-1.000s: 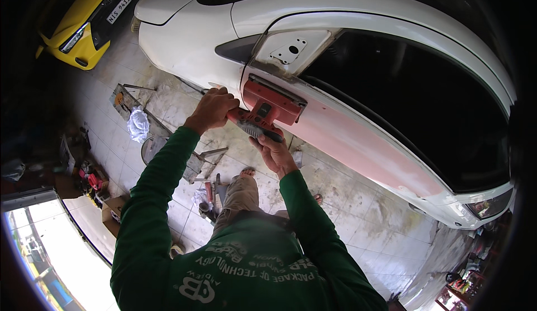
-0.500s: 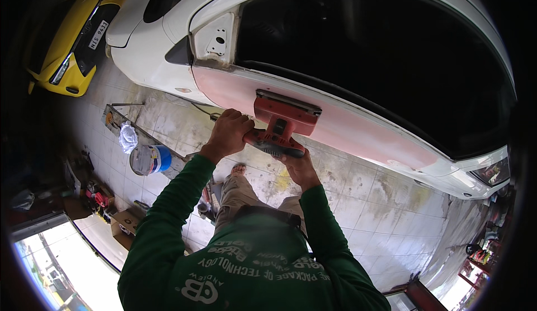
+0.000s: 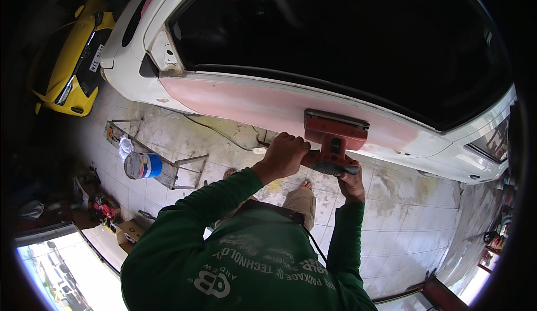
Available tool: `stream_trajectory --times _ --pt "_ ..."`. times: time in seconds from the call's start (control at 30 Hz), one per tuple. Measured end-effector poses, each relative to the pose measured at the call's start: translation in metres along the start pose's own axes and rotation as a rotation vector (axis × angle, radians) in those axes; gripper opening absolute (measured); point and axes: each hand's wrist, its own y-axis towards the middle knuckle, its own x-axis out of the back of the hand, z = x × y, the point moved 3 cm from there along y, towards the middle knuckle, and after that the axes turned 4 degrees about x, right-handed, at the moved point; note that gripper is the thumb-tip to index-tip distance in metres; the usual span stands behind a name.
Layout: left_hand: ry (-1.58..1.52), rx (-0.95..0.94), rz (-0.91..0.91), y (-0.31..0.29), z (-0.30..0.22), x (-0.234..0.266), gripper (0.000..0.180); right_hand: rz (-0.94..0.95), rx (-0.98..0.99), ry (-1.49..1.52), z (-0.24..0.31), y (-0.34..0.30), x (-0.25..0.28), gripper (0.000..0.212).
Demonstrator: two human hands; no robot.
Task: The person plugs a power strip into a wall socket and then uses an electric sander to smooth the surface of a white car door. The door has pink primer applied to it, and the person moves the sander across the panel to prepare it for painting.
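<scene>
A red and black electric sander [image 3: 335, 133] is held up against the side of a white car [image 3: 130, 70]. Its flat pad meets the dull pink patch [image 3: 240, 101] on the door, below the dark window [image 3: 335, 48]. My left hand [image 3: 283, 155] is wrapped round the left end of the sander's handle. At the other end, my right hand [image 3: 352, 182] grips the black part of the handle from below. Some fingers of both hands are hidden behind the tool.
A low metal bench [image 3: 162, 175] stands on the tiled floor at left, bearing a blue-and-white bucket [image 3: 150, 165] and a crumpled white bag [image 3: 125, 147]. A cable [image 3: 218, 132] lies along the floor beside the car. Farther left are a yellow car [image 3: 72, 70] and a cardboard box [image 3: 130, 234].
Both hands have carried the sander to the right along the pink door panel. My body and view have shifted right too, and more of the bench and cable shows.
</scene>
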Motion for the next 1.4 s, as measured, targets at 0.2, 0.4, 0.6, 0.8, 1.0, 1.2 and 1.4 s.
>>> stream_trajectory --times 0.2,0.4,0.6,0.8,1.0,1.2,1.4 --pt "-0.034 -0.050 0.031 0.035 -0.067 -0.028 0.015 0.026 -0.016 0.147 0.044 -0.035 0.060 0.087" --pt "0.001 -0.023 0.057 0.011 -0.022 -0.006 0.009 -0.023 -0.048 0.131 0.003 -0.019 0.044 0.103" --pt "0.048 0.001 -0.011 -0.048 0.080 0.039 0.009 0.020 -0.094 0.078 -0.065 0.027 -0.069 0.117" --pt "0.122 0.082 -0.068 -0.110 0.191 0.086 0.007 0.190 -0.165 0.029 -0.147 0.078 -0.178 0.113" --pt "0.231 0.143 -0.052 -0.165 0.297 0.131 0.011 0.198 -0.315 0.184 -0.228 0.118 -0.273 0.105" --pt "0.270 0.173 -0.065 -0.211 0.378 0.158 0.016 0.261 -0.382 0.217 -0.303 0.152 -0.325 0.097" --pt "0.330 0.221 0.081 -0.237 0.429 0.173 0.018 0.264 -0.451 0.268 -0.350 0.169 -0.360 0.097"
